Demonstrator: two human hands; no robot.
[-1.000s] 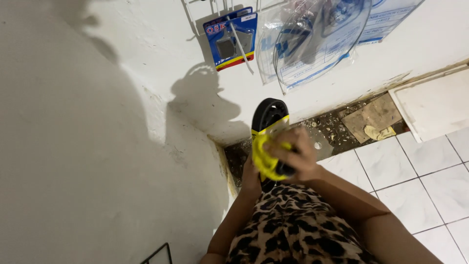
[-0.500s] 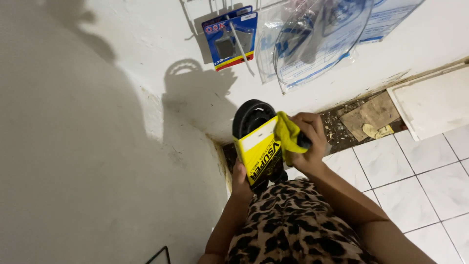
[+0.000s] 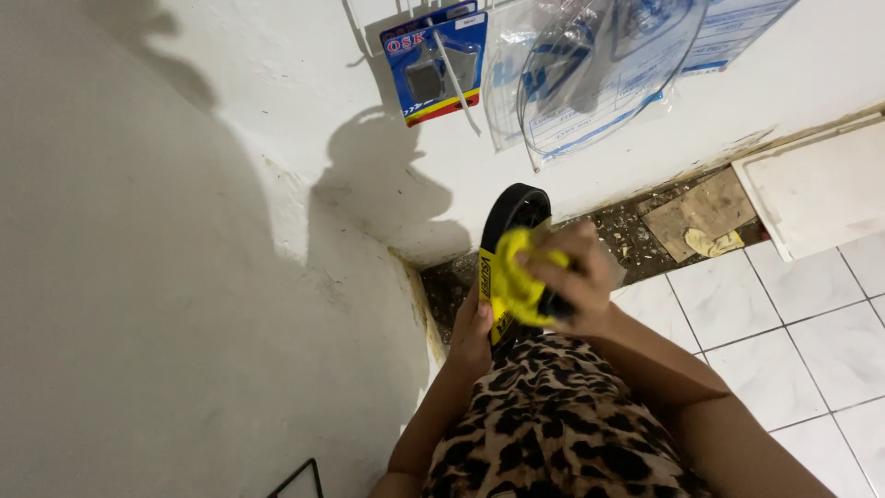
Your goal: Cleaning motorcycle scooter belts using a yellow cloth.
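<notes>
Change: Since half a second ago the yellow cloth [image 3: 516, 281] is bunching up over the face of the yellow sleeve, which was showing flat and broad before; the belt is now turning more edge-on to the camera.
Right hand: the right hand [image 3: 576, 277] is closing around the yellow cloth and pressing it against the belt, fingers curled over the wad, knuckles facing the camera.
Left hand: the left hand [image 3: 472, 334] is gripping the lower end of the belt and its sleeve from the wall side, thumb lying along the yellow edge; the fingers behind are hiding from view.
Belt: the black rubber belt [image 3: 513, 210] is standing upright between the two hands, its looped top rising above the cloth, in front of the person's lap.
Sleeve: the yellow card sleeve [image 3: 487, 286] is wrapping the belt's middle, mostly covered by the cloth.
Clothing: leopard-print fabric [image 3: 544, 424] is filling the lower centre, just under both hands.
Wall: the white wall [image 3: 184, 277] is carrying the shadow of the person's head; a blue blister pack [image 3: 441, 63] and clear plastic bags [image 3: 590, 74] are hanging on it above the belt.
Floor: white tiles [image 3: 793, 341] are lying to the right, with a patch of bare dirty floor and a scrap of cardboard [image 3: 705, 210] near the wall's foot.
</notes>
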